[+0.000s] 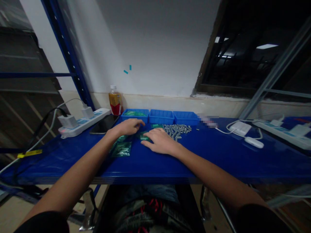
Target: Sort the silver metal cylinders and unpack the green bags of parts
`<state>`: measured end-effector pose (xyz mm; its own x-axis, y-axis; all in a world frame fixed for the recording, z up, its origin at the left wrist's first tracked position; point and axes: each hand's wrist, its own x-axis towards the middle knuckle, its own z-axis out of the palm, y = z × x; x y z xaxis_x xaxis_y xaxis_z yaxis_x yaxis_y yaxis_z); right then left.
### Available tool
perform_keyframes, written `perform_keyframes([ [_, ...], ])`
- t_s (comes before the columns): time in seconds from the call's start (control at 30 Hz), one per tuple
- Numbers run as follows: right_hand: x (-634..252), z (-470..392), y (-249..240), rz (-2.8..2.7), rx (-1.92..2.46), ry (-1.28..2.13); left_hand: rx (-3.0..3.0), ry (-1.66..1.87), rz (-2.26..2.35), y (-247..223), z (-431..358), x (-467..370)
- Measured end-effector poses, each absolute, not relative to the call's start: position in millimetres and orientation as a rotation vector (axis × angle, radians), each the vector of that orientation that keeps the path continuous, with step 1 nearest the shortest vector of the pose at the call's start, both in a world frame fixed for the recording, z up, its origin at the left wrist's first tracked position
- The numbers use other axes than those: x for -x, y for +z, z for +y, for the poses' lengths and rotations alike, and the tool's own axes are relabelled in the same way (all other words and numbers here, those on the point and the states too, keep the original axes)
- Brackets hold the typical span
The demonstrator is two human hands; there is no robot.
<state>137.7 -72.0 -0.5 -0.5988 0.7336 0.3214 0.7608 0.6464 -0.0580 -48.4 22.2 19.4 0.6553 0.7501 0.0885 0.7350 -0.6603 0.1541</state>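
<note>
My left hand (130,126) hovers over or rests on small green plastic bags, its index finger stretched out to the right and its other fingers partly hidden. Nothing shows in its grasp. Just right of it, my right hand (160,140) lies palm down with the thumb apart, the fingertips at a green bag (143,136). A filled green bag (122,149) lies nearer me, below the left hand. Another green bag (156,126) is beyond the right hand. Beside it spreads a pile of small grey metal parts (175,130).
Three blue bins line the wall; the left bin (125,119) holds green bags. Left are a drink bottle (115,102), a phone (103,125) and a power strip (85,123). A white charger (240,128) with cables and another power strip (286,131) lie right on the blue table (218,158).
</note>
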Motion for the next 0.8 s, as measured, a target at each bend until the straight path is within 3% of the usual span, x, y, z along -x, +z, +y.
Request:
perform_keyframes([
  [0.13,-146.6,-63.8,-2.9,-2.527,1.319,-0.086,-2.748,0.008,1.263,13.9,20.1,49.1],
  [0.4,-150.1,-49.5,-18.8,-2.281,1.451,0.104,-2.619,0.158,1.139,18.7,13.7,33.3],
  [0.53,-149.4,-44.5,-16.6,-2.043,1.356,0.242,-2.635,0.467,1.117,39.8,-0.7,29.5],
  [0.67,-160.3,-40.5,-2.2,-1.902,1.268,0.180,-2.561,1.101,1.320,54.4,-65.4,32.6],
  [0.73,-171.6,-38.2,4.8,-1.865,1.213,0.077,-2.363,0.976,1.108,42.7,-109.9,34.8],
  [0.8,-183.9,-36.0,9.8,-1.849,1.165,-0.016,-2.150,0.406,0.889,16.5,-146.1,32.7],
])
